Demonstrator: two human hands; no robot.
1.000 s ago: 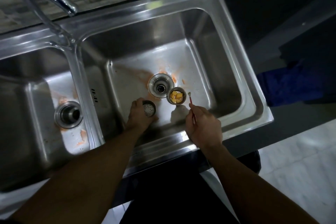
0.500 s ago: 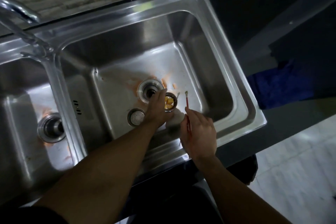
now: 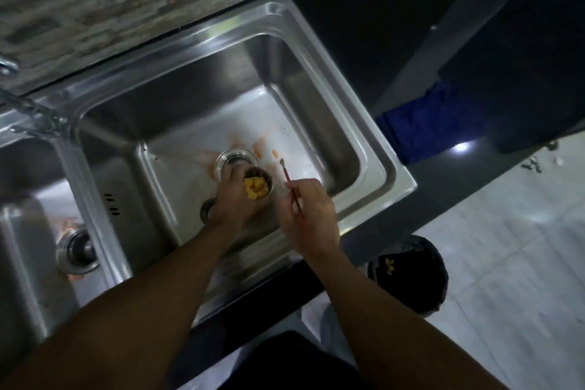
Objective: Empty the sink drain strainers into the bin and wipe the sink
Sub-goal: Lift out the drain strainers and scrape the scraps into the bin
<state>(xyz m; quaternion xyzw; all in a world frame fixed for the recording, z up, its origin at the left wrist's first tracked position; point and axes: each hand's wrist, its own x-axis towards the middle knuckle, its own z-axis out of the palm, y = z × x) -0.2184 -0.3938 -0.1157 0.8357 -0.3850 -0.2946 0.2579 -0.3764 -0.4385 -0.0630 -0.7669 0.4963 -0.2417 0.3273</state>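
My left hand [image 3: 235, 199] grips a small steel drain strainer [image 3: 260, 185] full of yellow food bits, lifted a little above the floor of the right sink basin [image 3: 319, 123]. My right hand [image 3: 311, 215] holds a thin red brush [image 3: 290, 187], its tip pointing toward the basin's back. The open right drain [image 3: 235, 163] lies just behind my left hand, with orange stains around it. A second, empty strainer [image 3: 206, 209] rests on the basin floor, mostly hidden by my left wrist. The black-lined bin [image 3: 411, 272] stands on the floor below the counter, to the right, with yellow bits inside.
The left basin [image 3: 28, 187] has its own open drain [image 3: 76, 250] with orange residue. The faucet base [image 3: 38, 119] stands at the divider. A blue cloth [image 3: 427, 127] lies on the dark counter to the right. Pale floor tiles spread around the bin.
My left hand left the empty strainer, closed on the strainer with yellow bits and lifted it. The view swung right, bringing the bin into sight. My right hand kept the brush.
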